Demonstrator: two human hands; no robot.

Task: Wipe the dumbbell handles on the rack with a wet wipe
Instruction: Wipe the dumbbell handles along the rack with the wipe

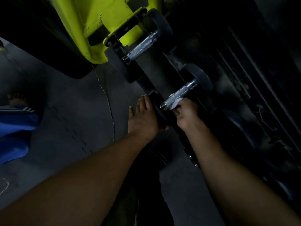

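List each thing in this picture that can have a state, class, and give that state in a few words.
Left hand: open, fingers straight, resting on the near dumbbell's dark end weight.
Right hand: holds the wet wipe against the near handle.
Wet wipe: white, bunched, pressed to the handle.
Near dumbbell handle: on the rack, being wiped.
Far dumbbell handle: on the rack, untouched by either hand.
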